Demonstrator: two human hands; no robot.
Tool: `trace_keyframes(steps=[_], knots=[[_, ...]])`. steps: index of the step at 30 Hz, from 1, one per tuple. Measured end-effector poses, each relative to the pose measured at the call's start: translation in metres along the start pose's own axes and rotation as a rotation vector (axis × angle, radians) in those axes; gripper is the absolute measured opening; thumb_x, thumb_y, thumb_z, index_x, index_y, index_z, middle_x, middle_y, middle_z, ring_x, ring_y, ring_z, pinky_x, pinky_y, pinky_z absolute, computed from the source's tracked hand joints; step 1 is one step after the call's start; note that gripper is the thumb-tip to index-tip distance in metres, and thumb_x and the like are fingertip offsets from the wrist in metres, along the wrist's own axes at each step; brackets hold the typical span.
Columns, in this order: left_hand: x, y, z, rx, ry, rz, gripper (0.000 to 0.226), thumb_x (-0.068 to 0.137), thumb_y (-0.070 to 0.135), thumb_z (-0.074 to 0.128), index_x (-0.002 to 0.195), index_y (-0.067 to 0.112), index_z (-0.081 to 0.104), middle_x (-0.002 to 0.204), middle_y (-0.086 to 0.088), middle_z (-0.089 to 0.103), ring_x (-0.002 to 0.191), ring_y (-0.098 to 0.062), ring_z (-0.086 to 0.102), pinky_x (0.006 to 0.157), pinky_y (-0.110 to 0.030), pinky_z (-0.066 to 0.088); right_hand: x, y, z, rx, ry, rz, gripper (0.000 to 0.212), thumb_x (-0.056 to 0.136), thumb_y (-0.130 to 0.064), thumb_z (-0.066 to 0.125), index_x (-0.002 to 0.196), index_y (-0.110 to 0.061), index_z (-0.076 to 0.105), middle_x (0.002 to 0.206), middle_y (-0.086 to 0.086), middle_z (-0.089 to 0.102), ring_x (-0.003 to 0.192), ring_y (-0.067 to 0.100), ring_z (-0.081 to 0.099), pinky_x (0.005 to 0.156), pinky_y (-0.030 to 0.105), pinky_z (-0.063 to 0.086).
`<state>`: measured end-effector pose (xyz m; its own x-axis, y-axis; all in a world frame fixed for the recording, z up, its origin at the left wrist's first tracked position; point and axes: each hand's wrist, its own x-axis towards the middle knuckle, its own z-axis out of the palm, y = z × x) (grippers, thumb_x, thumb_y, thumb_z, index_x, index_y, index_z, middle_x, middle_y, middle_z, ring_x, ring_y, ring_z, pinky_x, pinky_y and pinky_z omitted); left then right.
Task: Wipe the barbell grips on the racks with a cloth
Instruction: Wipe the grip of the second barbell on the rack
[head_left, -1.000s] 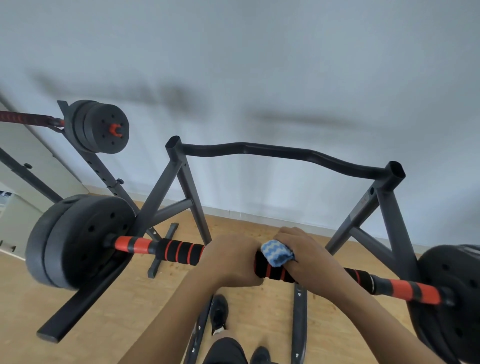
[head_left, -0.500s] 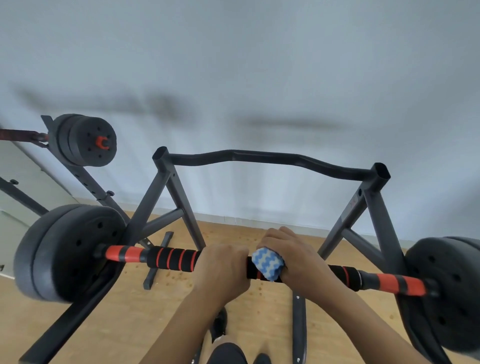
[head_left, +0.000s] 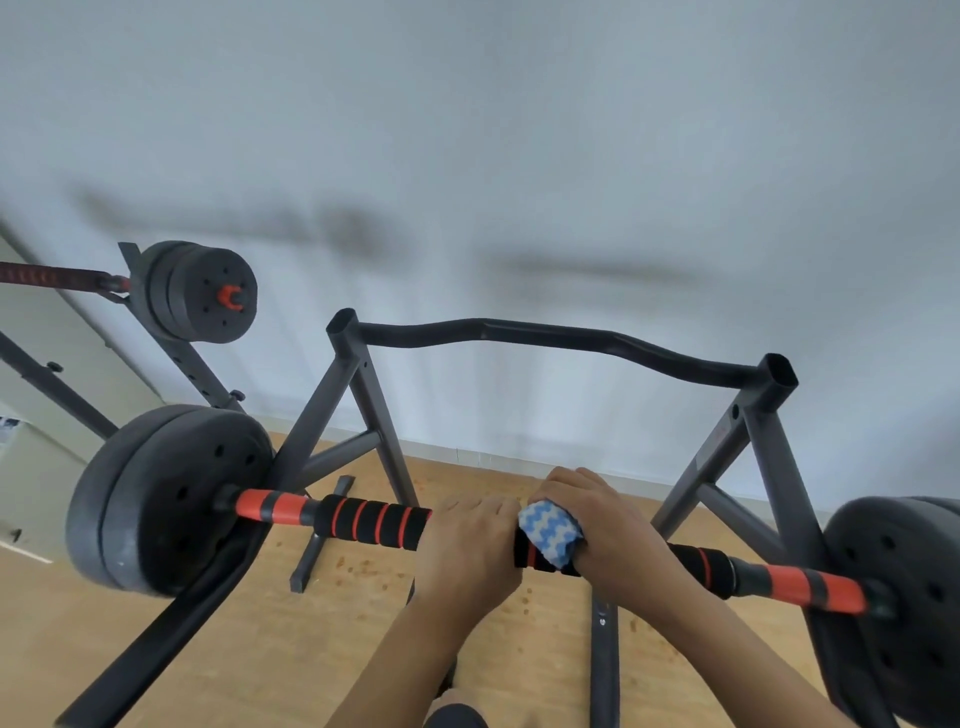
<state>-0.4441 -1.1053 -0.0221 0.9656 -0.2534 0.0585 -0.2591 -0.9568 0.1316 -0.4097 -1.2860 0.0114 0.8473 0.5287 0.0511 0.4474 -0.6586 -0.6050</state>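
Observation:
A barbell lies across a dark grey rack, its black foam grip with orange rings running from left to right. My left hand curls over the middle of the bar. Right beside it my right hand holds a blue-and-white patterned cloth wrapped round the grip. The right stretch of the grip shows beyond my right hand. Black weight plates sit on both ends, left plates and right plates.
A second barbell with smaller black plates rests on another rack at the upper left. The rack's wavy top bar spans behind my hands. A white wall stands close behind, with wooden floor and the rack's feet below.
Both hands stay on the bar with the cloth next to the left hand; the right hand has shifted only slightly. The view itself has swayed a little.

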Motion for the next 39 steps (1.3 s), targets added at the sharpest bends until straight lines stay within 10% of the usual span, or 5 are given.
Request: trace_keyframes(steps=[11,17,27,35,39], knots=[[0.036,-0.013,-0.033,0.033,-0.293,0.041,0.016,0.089,0.038,0.068,0.092,0.022,0.067,0.074,0.003,0.064,0.069,-0.016,0.065,0.073,-0.034,0.063,0.007,0.012,-0.002,-0.023,-0.009,-0.048,0.032,0.078,-0.024,0.065,0.109,-0.031,0.064,0.107,-0.022,0.055,0.104,0.002,0.048,0.080,0.024,0.048],[0.022,-0.008,-0.011,0.027,0.005,-0.024,0.018,0.091,0.043,0.068,0.100,0.030,0.059,0.087,0.010,0.067,0.079,-0.013,0.064,0.087,-0.031,0.055,0.011,0.020,-0.001,-0.072,0.002,-0.067,0.038,0.079,-0.031,0.076,0.115,-0.033,0.064,0.114,-0.024,0.055,0.107,0.000,0.047,0.081,0.012,0.042],[0.060,-0.024,-0.021,-0.001,-0.327,0.054,0.031,0.084,0.057,0.066,0.092,0.027,0.065,0.076,0.006,0.067,0.069,-0.013,0.066,0.071,-0.034,0.063,0.010,0.017,-0.004,-0.082,0.043,-0.098,0.037,0.079,-0.030,0.073,0.114,-0.032,0.063,0.116,-0.022,0.054,0.109,0.003,0.047,0.081,0.024,0.050],[0.037,-0.017,0.012,-0.011,0.225,0.048,0.024,0.085,0.054,0.068,0.088,0.032,0.061,0.082,0.014,0.067,0.078,-0.008,0.061,0.082,-0.032,0.050,0.017,0.023,0.002,-0.132,0.120,-0.041,0.036,0.083,-0.031,0.078,0.116,-0.031,0.060,0.121,-0.021,0.051,0.109,0.005,0.048,0.084,0.018,0.049],[0.057,-0.024,0.002,0.104,0.040,0.064,0.013,0.097,0.040,0.061,0.089,0.030,0.063,0.075,0.010,0.065,0.067,-0.011,0.062,0.065,-0.030,0.058,0.023,0.024,0.001,-0.173,0.140,-0.041,0.034,0.084,-0.025,0.075,0.113,-0.031,0.061,0.119,-0.019,0.053,0.107,0.005,0.048,0.080,0.018,0.049]])
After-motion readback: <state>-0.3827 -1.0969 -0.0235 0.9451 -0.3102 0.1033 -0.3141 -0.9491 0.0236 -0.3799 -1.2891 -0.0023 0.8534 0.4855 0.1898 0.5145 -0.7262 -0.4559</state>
